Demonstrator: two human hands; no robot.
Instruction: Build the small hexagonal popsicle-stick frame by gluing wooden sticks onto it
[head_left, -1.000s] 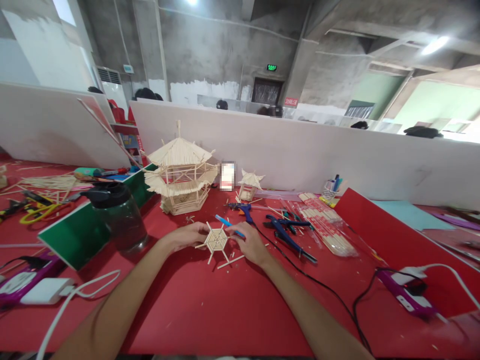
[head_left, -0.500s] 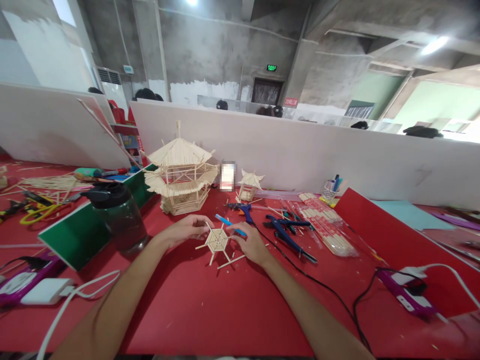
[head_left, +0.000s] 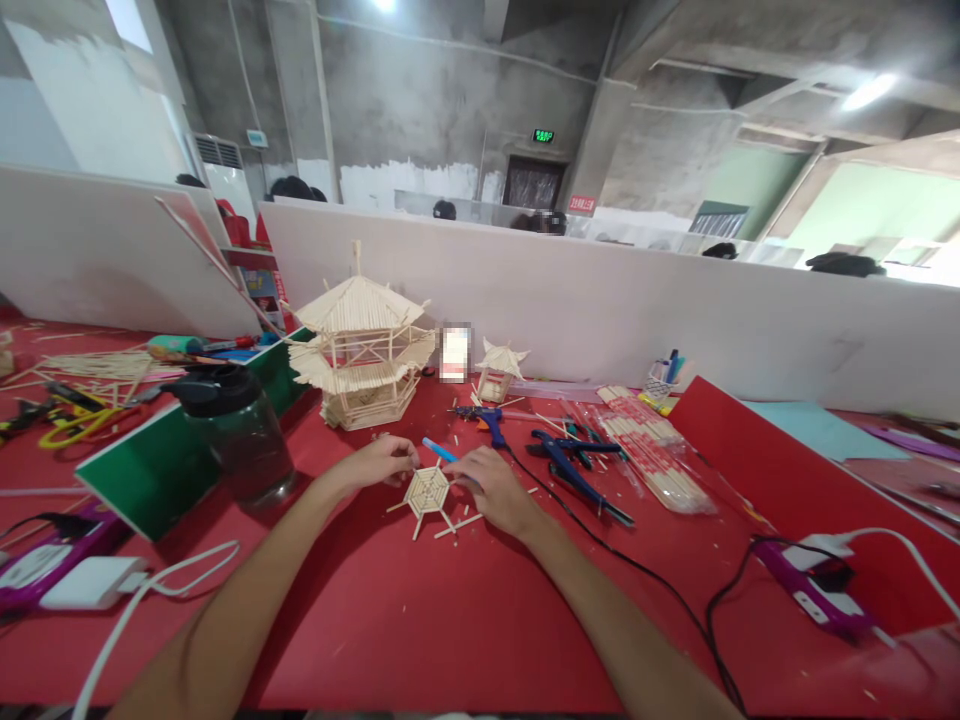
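lattice (head_left: pixel 427 492) (hexagonal) well inside table edge (head_left: pixel 450 706)

Has grey wall (head_left: pixel 450 90) w/ patchy white paint (head_left: pixel 405 180), exit sign (head_left: pixel 544 136) nr dk doorway (head_left: pixel 534 184), 2 lit ceiling lts (head_left: pixel 870 91), white partition (head_left: pixel 570 310) behind red tbl (head_left: pixel 420 630).

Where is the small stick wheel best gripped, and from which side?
Probably by the near-left spoke of the stick wheel, pinched from the near side: it juts bare beyond the filled middle, while the left hand and right hand sit nearer the far side.

Lattice (head_left: pixel 427 491) before pagoda (head_left: pixel 360 376); bottle (head_left: pixel 246 440) left
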